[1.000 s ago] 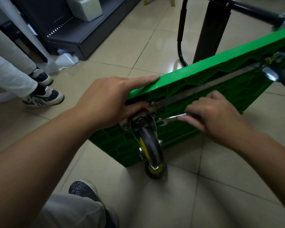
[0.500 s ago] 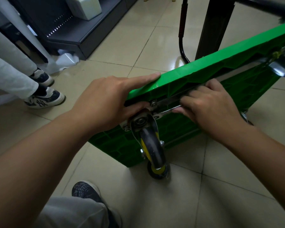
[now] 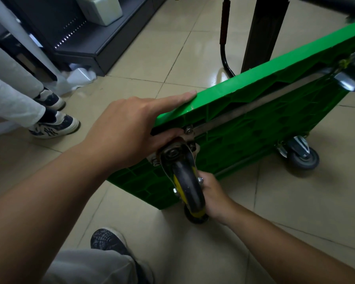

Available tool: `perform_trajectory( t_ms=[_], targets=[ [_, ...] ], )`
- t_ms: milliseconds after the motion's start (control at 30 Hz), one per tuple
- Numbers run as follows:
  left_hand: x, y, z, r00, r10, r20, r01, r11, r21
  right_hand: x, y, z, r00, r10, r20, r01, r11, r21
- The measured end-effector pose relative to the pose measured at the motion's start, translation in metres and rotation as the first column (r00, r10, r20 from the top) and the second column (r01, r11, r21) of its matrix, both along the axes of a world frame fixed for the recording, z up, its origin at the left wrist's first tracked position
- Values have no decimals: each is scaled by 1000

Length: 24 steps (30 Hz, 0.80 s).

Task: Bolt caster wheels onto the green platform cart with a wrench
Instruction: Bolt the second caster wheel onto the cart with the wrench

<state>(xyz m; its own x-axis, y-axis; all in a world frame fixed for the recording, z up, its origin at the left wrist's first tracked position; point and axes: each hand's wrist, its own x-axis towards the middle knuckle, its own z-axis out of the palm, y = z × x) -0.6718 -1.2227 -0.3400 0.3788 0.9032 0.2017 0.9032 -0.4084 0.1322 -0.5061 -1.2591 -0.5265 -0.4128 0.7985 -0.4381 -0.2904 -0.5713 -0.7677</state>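
Cart [image 3: 254, 128] tipped on edge on floor [image 3: 295, 212] — left hand [image 3: 129, 132] gripping its top corner, just above near caster [image 3: 187, 181]. Right hand [image 3: 213, 193] low behind that caster, fingers hidden — grip impossible to tell. Second caster [image 3: 301, 154] at far lower corner, touching floor.

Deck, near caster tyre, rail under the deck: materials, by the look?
Deck: moulded plastic, green, slight sheen; ribbed webs show underneath.
Tyre: likely rubber, matte black, scuffed; yellow hub probably plastic.
Rail: metal, likely steel; a dull grey flat strip held by a bolt. Plating unclear.
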Motion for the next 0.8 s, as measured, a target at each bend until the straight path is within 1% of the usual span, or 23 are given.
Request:
perform_trajectory(
  t_ms=[33,67,100,133,167,200,233,267,300,333,367,400,433,467,500,567,633,700,800],
  targets=[
    [0,0,0,1000,-1,3,1,1000,1,7,-3,-4,995,40,91,-47,996,82],
    [0,0,0,1000,-3,3,3,1000,-2,21,-5,-7,953,96,288,-160,965,209],
    [0,0,0,1000,-6,1,6,1000,-10,39,-3,-9,805,155,573,-394,861,321],
    [0,0,0,1000,-6,-1,6,1000,-15,57,2,-5,494,149,857,-681,679,274],
    [0,-1,0,1000,-6,-2,6,1000,-18,73,7,1,119,57,991,-873,482,77],
    [0,-1,-1,1000,-6,0,6,1000,-18,86,14,10,-165,-60,984,-934,330,-136],
    [-1,0,-1,1000,-7,4,7,1000,-14,97,22,23,-273,-143,951,-943,234,-236],
    [-1,0,-2,1000,-8,9,8,1000,-11,102,30,35,-302,-173,938,-943,196,-268],
    [-1,0,-2,1000,-9,11,9,1000,-9,107,36,48,-268,-195,943,-951,207,-228],
    [-1,0,-2,1000,-8,11,9,1000,-9,109,43,61,-184,-235,954,-966,221,-132],
    [-1,0,-2,1000,-6,10,6,1000,-11,111,49,68,-62,-323,944,-974,224,13],
    [-1,0,-2,1000,-4,8,4,1000,-14,112,55,78,57,-432,900,-961,219,166],
    [-1,0,-2,1000,-2,7,2,1000,-17,113,59,87,150,-531,834,-932,206,298],
    [-1,0,-2,1000,-1,9,1,1000,-19,114,65,96,192,-627,755,-909,175,377],
    [-1,1,-2,1000,-1,11,1,1000,-20,114,69,102,190,-697,691,-905,148,398],
    [-1,1,-1,1000,-3,11,3,1000,-22,114,75,110,170,-755,634,-910,127,396],
    [-1,1,-1,1000,-2,3,2,1000,-19,113,80,110,179,-762,623,-910,112,398],
    [-1,1,-1,1000,-3,5,3,1000,-21,112,83,108,163,-762,627,-919,114,377],
    [-2,1,-1,1000,0,-5,0,1000,-31,115,87,110,162,-744,648,-939,86,333]
  ],
)
